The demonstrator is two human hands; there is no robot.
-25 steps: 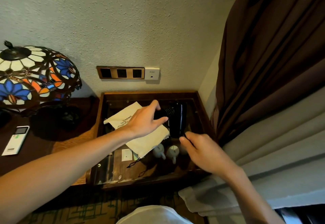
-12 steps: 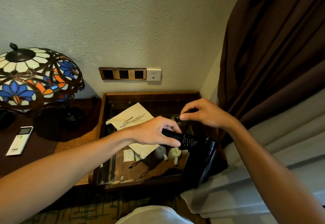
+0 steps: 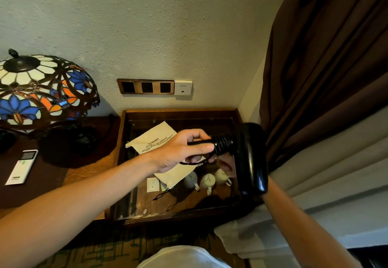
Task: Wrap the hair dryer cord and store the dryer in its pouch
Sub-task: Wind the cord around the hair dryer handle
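Now the left hand (image 3: 184,152) had lifted the dryer (image 3: 249,158) clear of the bench (image 3: 210,211), clasping its cord-wound handle; the right hand was hidden behind it, the pouch (image 3: 155,139) still waiting.

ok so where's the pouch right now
In the head view the pouch lies flat on the glass-topped table, centre frame, partly hidden by the left hand, with mugs seen under the glass beside it.

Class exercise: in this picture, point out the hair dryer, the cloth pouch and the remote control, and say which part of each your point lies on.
hair dryer (image 3: 251,158): head view, on the glossy black barrel.
cloth pouch (image 3: 154,139): head view, on the printed upper half.
remote control (image 3: 22,168): head view, on the white body below its screen.
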